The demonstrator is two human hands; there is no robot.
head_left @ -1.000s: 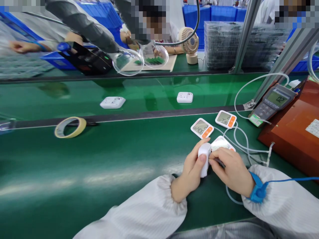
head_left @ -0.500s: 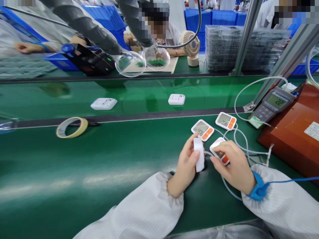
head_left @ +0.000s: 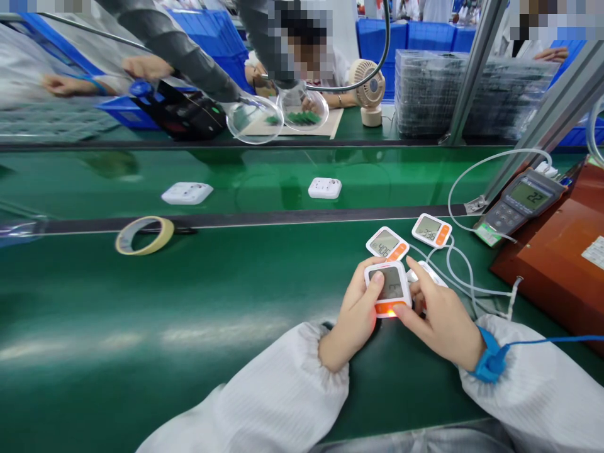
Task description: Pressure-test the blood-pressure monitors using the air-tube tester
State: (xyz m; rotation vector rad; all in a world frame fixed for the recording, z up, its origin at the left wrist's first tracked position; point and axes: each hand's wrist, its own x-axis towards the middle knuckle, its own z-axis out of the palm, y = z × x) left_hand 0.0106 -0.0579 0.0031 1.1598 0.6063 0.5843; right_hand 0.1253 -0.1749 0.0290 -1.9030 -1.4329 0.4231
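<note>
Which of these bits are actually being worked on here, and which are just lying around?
In use, it seems: held monitor, gripped by left hand and right hand; nearer lit monitor; farther lit monitor; clear tubes; grey meter.
Just lying about: tape roll; left white unit and right white unit on the far belt; desk fan; stacked trays.

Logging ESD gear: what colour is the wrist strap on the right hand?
Blue wrist strap; the head view shows it best.

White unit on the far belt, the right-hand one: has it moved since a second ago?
Yes. The white unit has shifted left, closer to the tape roll, which stays put.
</note>
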